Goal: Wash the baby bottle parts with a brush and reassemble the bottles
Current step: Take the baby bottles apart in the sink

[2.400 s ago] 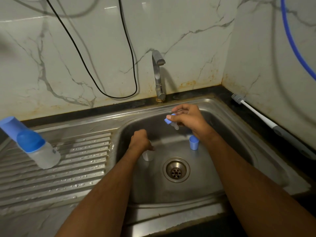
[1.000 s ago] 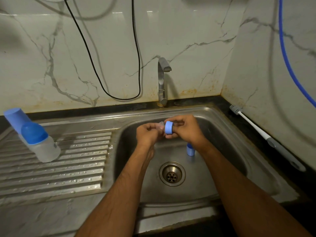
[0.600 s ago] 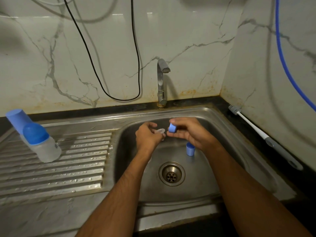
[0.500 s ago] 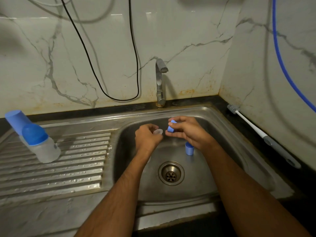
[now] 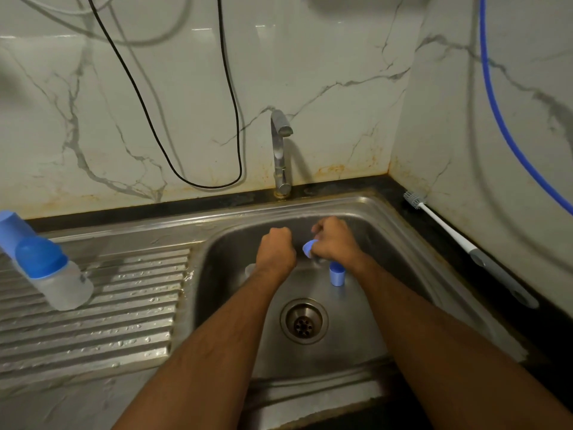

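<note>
Two hands work above the drain point(image 5: 304, 320): right hand point(image 5: 333, 242) pinches a blue collar ring point(image 5: 309, 248), left hand point(image 5: 276, 251) is fisted, contents hidden. Wet fingers could drop the ring toward the drain.

Arms: we are showing two bare forearms, with no sleeves in view.
Left hand point(image 5: 276, 249): we are wearing nothing on it.
Right hand point(image 5: 336, 240): we are wearing nothing on it.

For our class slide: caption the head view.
Both hands over the sink, right holding a blue ring.
</note>
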{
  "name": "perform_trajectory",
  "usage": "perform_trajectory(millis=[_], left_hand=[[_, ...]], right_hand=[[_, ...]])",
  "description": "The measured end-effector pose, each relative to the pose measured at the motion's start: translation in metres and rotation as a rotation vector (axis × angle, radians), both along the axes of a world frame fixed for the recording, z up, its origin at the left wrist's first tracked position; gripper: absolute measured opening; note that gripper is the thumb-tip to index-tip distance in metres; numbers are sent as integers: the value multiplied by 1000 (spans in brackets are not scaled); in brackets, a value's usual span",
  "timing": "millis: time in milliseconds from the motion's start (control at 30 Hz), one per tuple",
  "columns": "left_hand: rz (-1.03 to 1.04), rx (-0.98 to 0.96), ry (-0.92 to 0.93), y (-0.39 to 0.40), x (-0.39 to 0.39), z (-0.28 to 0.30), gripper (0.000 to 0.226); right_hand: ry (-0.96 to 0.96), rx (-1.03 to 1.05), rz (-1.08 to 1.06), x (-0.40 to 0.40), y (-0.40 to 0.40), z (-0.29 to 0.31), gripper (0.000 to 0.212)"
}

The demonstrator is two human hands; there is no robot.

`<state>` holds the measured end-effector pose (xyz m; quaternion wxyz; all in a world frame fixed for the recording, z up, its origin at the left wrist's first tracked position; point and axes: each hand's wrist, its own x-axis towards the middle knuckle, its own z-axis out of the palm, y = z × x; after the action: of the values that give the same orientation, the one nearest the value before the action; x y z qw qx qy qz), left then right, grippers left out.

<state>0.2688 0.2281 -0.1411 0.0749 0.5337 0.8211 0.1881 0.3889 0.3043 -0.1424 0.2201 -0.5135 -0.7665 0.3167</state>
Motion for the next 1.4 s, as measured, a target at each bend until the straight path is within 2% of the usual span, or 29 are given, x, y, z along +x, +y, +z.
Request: perform_trajectory(millis=[67,233,433,600,800,967,1133,1267,1400], left_hand=[[-31,-67,51,8,4,-6,26],[-76,-170,149,25,6,-24,20],[-97,-253,255,37,-3,-44,29],[-123,-301,262,42,-1,-56,30],[-119,-340,263,43,-3,-67,27],[-127,-344,273,43,-3,-69,28],[-131,-314,268,40,-4,-57,31],[-106,-231,264,30,-9,-35,30],[-43,-104,251,4,-18,-5,21]], right_hand=[[-150,42,93,-5,6,-9,47],[-420,87,238,-12,15,-32,31],[-596,130,316,-11,27,-52,35],[-775,215,351,-13,32,-61,40],[-851,232,408,-16,34,-71,40],[-849,225,410,-16,33,-71,42],[-762,204,359,-13,32,-52,47],[-629,190,292,-6,27,-38,41],[-374,143,207,-6,7,-23,46]])
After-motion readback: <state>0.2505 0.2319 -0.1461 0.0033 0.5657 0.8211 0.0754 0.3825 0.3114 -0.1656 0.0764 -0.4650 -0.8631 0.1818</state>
